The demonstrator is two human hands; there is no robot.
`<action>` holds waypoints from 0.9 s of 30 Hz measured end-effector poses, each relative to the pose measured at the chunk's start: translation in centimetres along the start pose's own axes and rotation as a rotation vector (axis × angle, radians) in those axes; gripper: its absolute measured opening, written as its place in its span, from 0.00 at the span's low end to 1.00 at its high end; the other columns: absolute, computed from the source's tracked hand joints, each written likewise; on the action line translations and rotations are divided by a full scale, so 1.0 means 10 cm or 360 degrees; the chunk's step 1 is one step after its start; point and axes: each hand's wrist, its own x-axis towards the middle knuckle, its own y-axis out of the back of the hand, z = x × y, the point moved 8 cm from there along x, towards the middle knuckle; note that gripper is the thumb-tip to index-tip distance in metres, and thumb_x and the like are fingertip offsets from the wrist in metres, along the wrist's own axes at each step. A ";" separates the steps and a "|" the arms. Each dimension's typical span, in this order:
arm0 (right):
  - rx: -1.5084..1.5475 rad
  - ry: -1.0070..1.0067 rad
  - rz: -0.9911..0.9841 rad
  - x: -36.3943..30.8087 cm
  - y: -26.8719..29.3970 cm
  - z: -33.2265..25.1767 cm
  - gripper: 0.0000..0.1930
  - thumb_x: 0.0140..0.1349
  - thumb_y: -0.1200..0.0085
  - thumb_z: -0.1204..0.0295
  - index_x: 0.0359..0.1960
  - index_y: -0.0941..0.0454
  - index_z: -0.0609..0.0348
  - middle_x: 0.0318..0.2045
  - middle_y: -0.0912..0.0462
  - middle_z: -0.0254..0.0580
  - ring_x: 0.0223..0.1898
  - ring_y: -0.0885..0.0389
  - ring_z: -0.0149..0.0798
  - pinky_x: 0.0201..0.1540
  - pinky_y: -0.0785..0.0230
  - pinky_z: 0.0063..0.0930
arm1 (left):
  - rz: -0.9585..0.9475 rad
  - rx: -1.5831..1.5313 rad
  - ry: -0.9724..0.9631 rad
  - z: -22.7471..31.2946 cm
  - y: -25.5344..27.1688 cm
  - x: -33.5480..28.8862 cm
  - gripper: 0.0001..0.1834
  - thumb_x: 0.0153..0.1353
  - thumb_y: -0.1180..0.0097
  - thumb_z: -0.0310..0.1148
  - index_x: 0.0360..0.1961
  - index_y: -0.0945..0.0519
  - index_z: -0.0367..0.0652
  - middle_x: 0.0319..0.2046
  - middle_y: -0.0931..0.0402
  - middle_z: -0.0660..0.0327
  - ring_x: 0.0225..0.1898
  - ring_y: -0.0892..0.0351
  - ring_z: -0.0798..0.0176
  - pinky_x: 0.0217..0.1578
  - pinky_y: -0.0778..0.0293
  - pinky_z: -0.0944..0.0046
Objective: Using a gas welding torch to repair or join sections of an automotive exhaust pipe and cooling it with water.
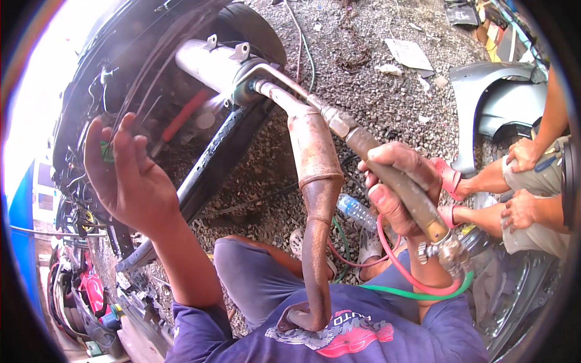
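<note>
My right hand (396,212) is wrapped round the brass handle of a gas torch (363,145). The torch's thin bent tube reaches to the joint between a silver muffler (209,66) and a rusty exhaust pipe (313,145); a pale glow shows beside that joint. The pipe has a thicker canister section and runs down toward my lap, its flanged end before my shirt. Raised at the left, my left hand (136,187) has its fingers apart and holds nothing that I can see. A dark metal bar (218,145) slants below the muffler, near my left wrist.
A pink hose (390,245) and a green hose (417,294) trail from the torch valves. A water bottle (356,209) lies beyond my knees. Another person (535,181) sits at the right, near a silver car fender (469,103). A tyre (254,30) lies behind the muffler on gravel.
</note>
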 end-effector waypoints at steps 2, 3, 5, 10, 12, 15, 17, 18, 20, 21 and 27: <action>-0.0047 0.0137 -0.0053 0.02 -0.02 -0.11 0.22 0.62 0.29 0.76 0.60 0.13 0.62 0.36 0.12 0.45 0.32 0.13 0.40 0.37 0.20 0.34 | -0.0244 -0.0045 -0.0016 0.00 -0.25 0.00 0.23 0.77 0.37 0.19 0.71 0.22 0.32 0.58 0.15 0.58 0.60 0.09 0.51 0.41 0.17 0.67; -0.0062 0.0148 -0.0048 0.04 -0.03 -0.15 0.22 0.62 0.29 0.76 0.60 0.13 0.62 0.36 0.12 0.45 0.32 0.13 0.40 0.37 0.20 0.34 | -0.0232 0.0028 -0.0096 0.05 -0.37 -0.02 0.22 0.78 0.40 0.19 0.71 0.24 0.29 0.51 0.17 0.56 0.50 0.06 0.53 0.35 0.18 0.69; -0.0046 0.0228 -0.0020 0.07 -0.06 -0.28 0.22 0.62 0.28 0.76 0.59 0.13 0.63 0.36 0.12 0.43 0.31 0.15 0.38 0.35 0.22 0.33 | -0.0284 0.0065 -0.0082 0.07 -0.40 -0.04 0.21 0.79 0.41 0.20 0.70 0.23 0.30 0.52 0.18 0.55 0.47 0.07 0.56 0.35 0.19 0.70; 0.0059 0.0271 0.0116 0.26 0.07 -0.56 0.22 0.65 0.28 0.75 0.61 0.15 0.67 0.34 0.15 0.42 0.31 0.17 0.33 0.35 0.24 0.30 | -0.0390 0.0202 -0.0246 0.20 -0.40 0.01 0.18 0.79 0.42 0.21 0.67 0.23 0.32 0.50 0.17 0.54 0.40 0.10 0.63 0.40 0.20 0.69; 0.0114 0.0278 0.0128 0.35 0.07 -0.66 0.23 0.68 0.29 0.74 0.63 0.17 0.69 0.34 0.16 0.42 0.32 0.18 0.32 0.37 0.24 0.28 | -0.0493 0.0375 -0.0508 0.37 -0.44 0.04 0.18 0.80 0.41 0.23 0.68 0.19 0.37 0.46 0.15 0.56 0.35 0.23 0.70 0.38 0.27 0.69; 0.0105 0.0314 0.0139 0.33 0.13 -0.70 0.24 0.71 0.30 0.72 0.65 0.18 0.69 0.38 0.14 0.42 0.33 0.18 0.30 0.40 0.24 0.26 | -0.0604 0.0975 -0.0624 0.53 -0.53 0.01 0.14 0.79 0.41 0.24 0.62 0.14 0.37 0.44 0.15 0.55 0.39 0.13 0.63 0.47 0.19 0.59; 0.0202 0.0165 0.0228 0.23 0.14 -0.69 0.24 0.71 0.30 0.71 0.66 0.19 0.68 0.41 0.13 0.43 0.34 0.18 0.29 0.41 0.23 0.26 | -0.0778 0.1115 -0.0675 0.55 -0.60 0.00 0.14 0.79 0.40 0.24 0.61 0.13 0.38 0.47 0.14 0.54 0.45 0.13 0.59 0.51 0.19 0.56; 0.0290 0.0008 0.0317 0.19 0.17 -0.63 0.25 0.72 0.30 0.70 0.66 0.19 0.68 0.43 0.12 0.44 0.35 0.18 0.27 0.42 0.22 0.26 | -0.0958 0.1247 -0.0715 0.52 -0.68 -0.04 0.13 0.79 0.40 0.24 0.60 0.11 0.40 0.50 0.12 0.53 0.50 0.13 0.55 0.56 0.19 0.54; 0.0284 0.0080 0.0314 0.12 0.26 -0.50 0.24 0.73 0.31 0.72 0.68 0.19 0.66 0.47 0.10 0.46 0.39 0.17 0.26 0.44 0.21 0.25 | -0.1155 0.1371 -0.0756 0.45 -0.77 -0.11 0.13 0.79 0.39 0.25 0.59 0.09 0.41 0.53 0.11 0.52 0.56 0.13 0.52 0.61 0.20 0.51; 0.0302 -0.0025 0.0262 0.10 0.27 -0.42 0.24 0.73 0.31 0.74 0.68 0.19 0.65 0.48 0.10 0.47 0.41 0.15 0.28 0.46 0.20 0.26 | -0.1122 0.1342 -0.0661 0.38 -0.74 -0.12 0.14 0.79 0.40 0.25 0.59 0.09 0.42 0.52 0.11 0.52 0.56 0.12 0.52 0.62 0.20 0.52; 0.0289 -0.0259 0.0059 0.02 0.13 -0.03 0.21 0.74 0.32 0.77 0.67 0.17 0.63 0.53 0.09 0.45 0.50 0.09 0.35 0.53 0.15 0.30 | -0.0681 0.1477 -0.0447 0.13 -0.52 -0.09 0.08 0.79 0.36 0.30 0.51 0.07 0.42 0.41 0.12 0.56 0.36 0.11 0.61 0.40 0.18 0.60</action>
